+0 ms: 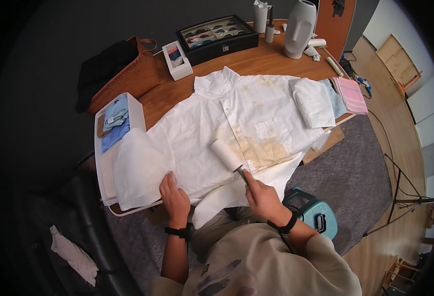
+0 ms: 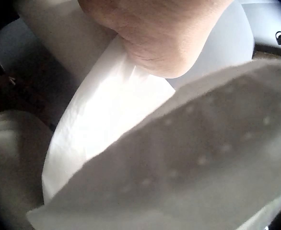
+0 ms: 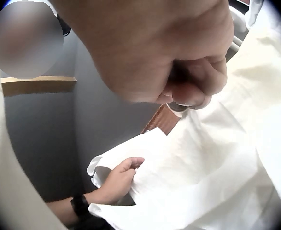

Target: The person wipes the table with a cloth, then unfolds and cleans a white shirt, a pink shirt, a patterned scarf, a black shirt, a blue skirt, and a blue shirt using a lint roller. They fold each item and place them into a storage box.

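Observation:
A white button-up shirt (image 1: 192,128) with yellowish-brown stains lies spread over the table, its lower edge hanging over the front. My right hand (image 1: 266,198) grips the dark handle of a lint roller (image 1: 226,155). The white roller lies over the shirt front, left of the largest stain. In the right wrist view the curled fingers of that hand (image 3: 164,52) hide most of the tool. My left hand (image 1: 175,198) rests on the shirt near the table's front edge, fingers stretched forward. In the left wrist view only part of this hand (image 2: 164,36) shows, beside hanging white cloth.
On the left stands a white box (image 1: 137,116) of folded clothes; a brown bag (image 1: 123,74) is behind it. A black display case (image 1: 219,42), a small white box (image 1: 178,69) and a white face vase (image 1: 301,32) line the back. Folded pink cloth (image 1: 350,96) lies right.

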A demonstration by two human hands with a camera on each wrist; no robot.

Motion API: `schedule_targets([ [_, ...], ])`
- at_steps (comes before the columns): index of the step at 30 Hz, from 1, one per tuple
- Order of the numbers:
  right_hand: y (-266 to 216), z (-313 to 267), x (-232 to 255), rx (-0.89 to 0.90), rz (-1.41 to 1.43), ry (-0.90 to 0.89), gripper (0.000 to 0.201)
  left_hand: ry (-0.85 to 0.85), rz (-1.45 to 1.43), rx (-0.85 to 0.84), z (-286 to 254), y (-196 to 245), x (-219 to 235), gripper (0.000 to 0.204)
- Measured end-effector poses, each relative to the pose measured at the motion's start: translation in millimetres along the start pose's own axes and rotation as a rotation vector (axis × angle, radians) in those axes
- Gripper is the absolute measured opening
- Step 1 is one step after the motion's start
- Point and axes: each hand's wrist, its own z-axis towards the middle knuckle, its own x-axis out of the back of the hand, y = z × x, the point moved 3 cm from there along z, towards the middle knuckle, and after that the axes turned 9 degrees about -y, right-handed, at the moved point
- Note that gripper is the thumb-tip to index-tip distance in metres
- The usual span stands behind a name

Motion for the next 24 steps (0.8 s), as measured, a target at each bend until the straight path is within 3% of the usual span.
schedule_targets([
  [6, 33.3, -9.0, 14.0, -0.127, -0.099, 0.146, 0.068, 0.010, 0.009, -0.014, -0.4, 0.4, -1.9, 0.061],
  [9, 39.2, -10.1, 26.0, -0.229, -0.104, 0.098, 0.065, 0.036, 0.034, -0.039, 0.0, -1.9, -2.3, 0.062],
  [17, 69.3, -3.4, 36.0, -0.317, -0.178, 0.184, 0.062, 0.043, 0.066, -0.042, -0.7, -0.9, -0.9, 0.062],
  [21, 83.9, -5.7, 42.5, -0.269, -0.213, 0.270, 0.062, 0.034, 0.067, -0.042, -0.5, -0.7, -0.2, 0.063],
  [24, 88.8, -7.3, 55.3, -0.356, -0.197, 0.283, 0.058, 0.030, 0.069, -0.040, -0.7, -1.5, -0.9, 0.062],
])
